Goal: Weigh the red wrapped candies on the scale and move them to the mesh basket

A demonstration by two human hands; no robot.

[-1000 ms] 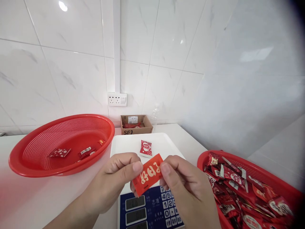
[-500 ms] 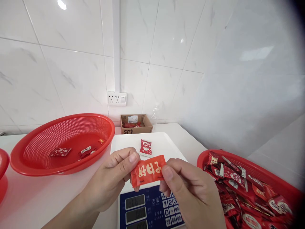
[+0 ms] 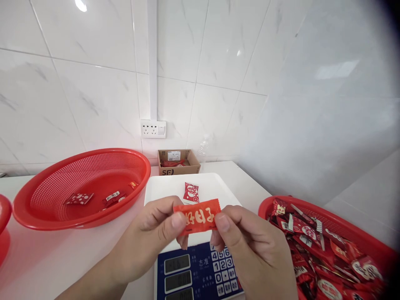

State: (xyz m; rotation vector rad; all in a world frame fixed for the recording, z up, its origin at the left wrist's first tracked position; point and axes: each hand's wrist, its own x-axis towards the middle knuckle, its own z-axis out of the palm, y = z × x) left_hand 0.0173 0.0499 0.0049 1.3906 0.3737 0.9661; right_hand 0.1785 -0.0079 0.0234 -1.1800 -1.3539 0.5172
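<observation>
The scale (image 3: 161, 185) sits on a white table (image 3: 62, 254). Behind the scale is a shiny white wall (image 3: 103, 87) with thin gray lines. On it, behind the scale and a bit to the left, are a socket (image 3: 153, 129) and a long white strip (image 3: 152, 58) going up. To the right of the scale, farther back, is a big, pale, smooth surface (image 3: 312, 137); I can't tell what it is.

The table's edge slants away past the scale's back right corner. A box (image 3: 184, 170) with red things inside is just behind the scale. A red basket (image 3: 31, 223) is left of the scale, and its rim comes near the scale's back left corner. Part of one more basket (image 3: 3, 212) pokes in, far left of the scale. A full basket (image 3: 264, 204) is to the right of the scale, near the right hand (image 3: 254, 250). White table shows between the scale and the baskets on both sides. The wall is well apart from the hands.

The orange pack (image 3: 200, 217) is up above the scale. The left hand (image 3: 156, 229) pinches one end and the right hand pinches the other. A red pack (image 3: 191, 191) lies on the scale, behind the orange pack.
</observation>
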